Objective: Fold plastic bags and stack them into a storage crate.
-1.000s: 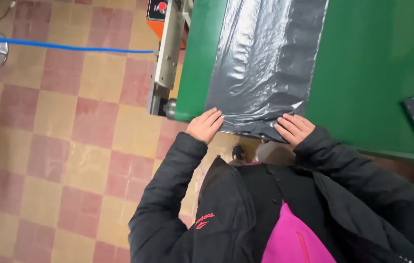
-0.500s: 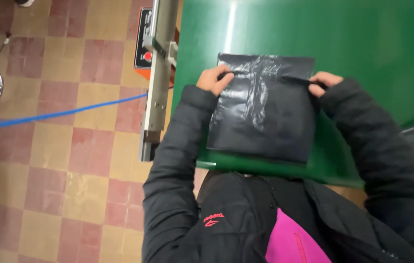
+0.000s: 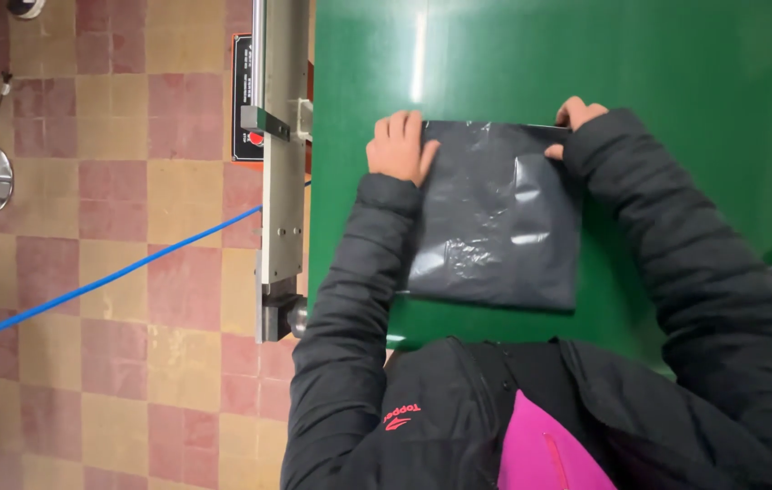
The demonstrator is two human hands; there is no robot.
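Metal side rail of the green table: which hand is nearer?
Left. The left hand presses the far left corner of the folded black plastic bag, on the metal side rail's side. The right hand holds the bag's far right corner, farther away.

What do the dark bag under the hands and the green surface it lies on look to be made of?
Bag: thin plastic film, dark grey and glossy, judging by its crinkles and the light glints on the creases. Green surface: smooth, semi-gloss, probably a rubber or plastic-coated belt; a soft streak of light reflects on it. Both hands, left and right, press the bag's far edge.
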